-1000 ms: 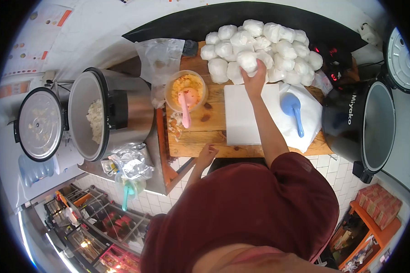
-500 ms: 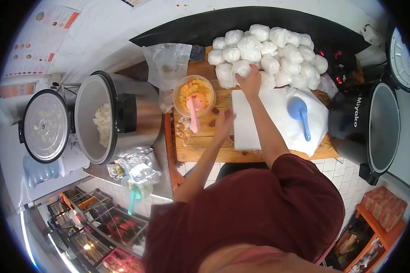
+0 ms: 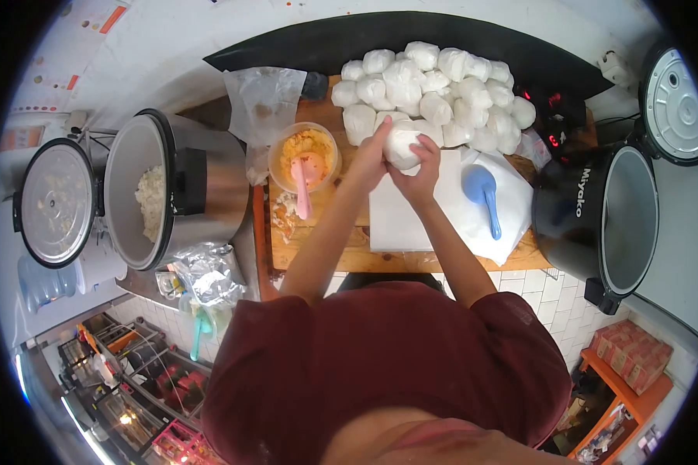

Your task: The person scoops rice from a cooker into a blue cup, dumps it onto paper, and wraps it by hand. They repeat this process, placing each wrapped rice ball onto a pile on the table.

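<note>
A rounded white paper-wrapped packet (image 3: pixel 401 147) is between my two hands, above the front edge of the pile. My left hand (image 3: pixel 371 157) grips its left side. From the right and below, the fingers of my right hand (image 3: pixel 420 172) curl round it. Behind it, several similar white packets (image 3: pixel 403 84) are heaped at the back of the wooden table. Below my hands lies a stack of white paper sheets (image 3: pixel 397 221). A blue rice scoop (image 3: pixel 482 190) rests on the paper to the right. Left of my hands, a pink spoon (image 3: pixel 302 190) sits in a tub of yellow-orange food (image 3: pixel 333 159).
A large open rice cooker (image 3: pixel 217 182) with white rice stands at the left, another open cooker (image 3: pixel 547 205) at the right. A clear plastic bag (image 3: pixel 264 101) lies behind the tub. Crumpled foil (image 3: pixel 213 275) and a turquoise-handled spoon (image 3: pixel 198 333) are at lower left.
My right hand has brought a packet from the pile toward me. My left hand has moved up and right from beside the tub and now holds the packet too. The view has shifted slightly.
</note>
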Available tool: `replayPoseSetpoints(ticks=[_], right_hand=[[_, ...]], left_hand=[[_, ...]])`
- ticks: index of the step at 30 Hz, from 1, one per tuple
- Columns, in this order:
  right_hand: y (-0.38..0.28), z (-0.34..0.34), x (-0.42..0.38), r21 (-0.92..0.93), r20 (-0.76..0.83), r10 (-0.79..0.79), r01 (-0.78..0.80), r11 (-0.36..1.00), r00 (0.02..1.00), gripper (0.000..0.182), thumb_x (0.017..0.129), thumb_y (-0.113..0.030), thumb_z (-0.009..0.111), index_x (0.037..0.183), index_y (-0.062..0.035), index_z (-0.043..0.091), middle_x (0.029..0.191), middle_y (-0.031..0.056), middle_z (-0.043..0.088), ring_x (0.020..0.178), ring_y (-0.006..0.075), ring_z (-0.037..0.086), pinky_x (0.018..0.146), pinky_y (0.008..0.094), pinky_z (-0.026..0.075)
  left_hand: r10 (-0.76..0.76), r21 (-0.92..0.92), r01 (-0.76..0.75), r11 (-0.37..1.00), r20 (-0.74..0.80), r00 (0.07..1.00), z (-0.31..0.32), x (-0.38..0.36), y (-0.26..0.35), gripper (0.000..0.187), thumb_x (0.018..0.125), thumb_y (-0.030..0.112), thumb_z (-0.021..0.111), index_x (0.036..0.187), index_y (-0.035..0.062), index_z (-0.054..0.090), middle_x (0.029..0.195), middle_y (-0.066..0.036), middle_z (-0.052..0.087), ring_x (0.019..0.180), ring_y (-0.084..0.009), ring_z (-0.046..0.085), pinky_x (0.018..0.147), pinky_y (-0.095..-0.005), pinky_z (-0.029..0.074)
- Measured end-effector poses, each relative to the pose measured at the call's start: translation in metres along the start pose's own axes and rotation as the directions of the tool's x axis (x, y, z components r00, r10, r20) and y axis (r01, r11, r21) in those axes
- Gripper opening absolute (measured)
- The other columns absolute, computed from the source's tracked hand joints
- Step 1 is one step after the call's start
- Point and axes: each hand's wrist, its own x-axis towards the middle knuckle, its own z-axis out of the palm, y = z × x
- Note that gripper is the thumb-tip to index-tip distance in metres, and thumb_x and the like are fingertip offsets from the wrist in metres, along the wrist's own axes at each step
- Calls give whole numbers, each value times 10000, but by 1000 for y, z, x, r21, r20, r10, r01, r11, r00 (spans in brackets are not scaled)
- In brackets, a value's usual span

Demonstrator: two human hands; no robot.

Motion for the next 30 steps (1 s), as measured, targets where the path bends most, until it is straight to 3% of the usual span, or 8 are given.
replayPoseSetpoints(ticks=[4,6,11,16,20,22,27,30], right_hand=[[-3,0,-7,97,112,-7,-4,995,994,637,633,-66,789,1150,-64,418,1227,211,453,1113,338,515,913,394,448],[-4,6,-9,298,254,285,-355,886,924,626,669,-94,774,1180,-44,415,1230,206,464,1156,308,494,945,381,424],[26,30,-11,369,342,491,-595,713,801,689,748,-127,726,1310,23,358,1220,187,493,1190,285,466,995,353,377],[56,47,17,-3,257,240,-248,969,936,631,769,-143,697,1294,36,396,1188,215,498,1142,336,491,965,376,403],[87,73,11,-195,114,457,-432,881,882,636,747,-150,713,1278,29,414,1143,202,514,1090,368,505,910,403,440],[105,81,1,-440,129,431,-338,832,893,669,725,-201,734,1277,10,421,1117,175,525,1064,376,517,865,426,464],[71,16,17,-371,352,469,-339,864,810,566,742,-188,723,1243,-42,503,1181,166,545,1073,341,544,891,418,454],[101,-68,-31,-421,29,230,-197,886,973,467,722,-153,762,1138,-42,579,1108,152,585,1028,314,555,883,391,448]], left_hand=[[-81,225,91,970,-53,995,-13,8,0,467,828,322,697,1103,-23,544,997,-128,595,873,-183,605,731,-310,515],[215,440,-44,897,-347,913,-9,9,-6,592,774,323,746,1167,-40,491,1040,-169,571,886,-203,603,740,-303,509],[260,430,-142,892,-230,938,-39,43,-23,709,788,359,725,1247,-76,404,1131,-210,518,962,-238,584,760,-338,516],[209,423,-75,903,-279,937,-55,125,-19,779,824,539,614,1232,-100,435,1049,-186,568,969,-221,567,802,-318,481],[139,595,-58,802,-92,986,-57,162,-32,735,857,518,567,1232,-102,446,1100,-222,564,1045,-293,553,887,-359,445],[672,998,-48,48,4,741,-54,143,-61,604,848,416,593,1228,-43,491,1164,-255,540,1139,-367,488,946,-428,407],[533,905,-408,-120,405,743,-78,132,-63,440,868,248,579,1251,34,531,1274,-272,472,1203,-407,428,994,-467,374],[461,914,-404,-39,375,804,-69,132,-46,411,894,235,560,1263,55,533,1202,-263,536,1165,-385,476,1007,-450,369]])
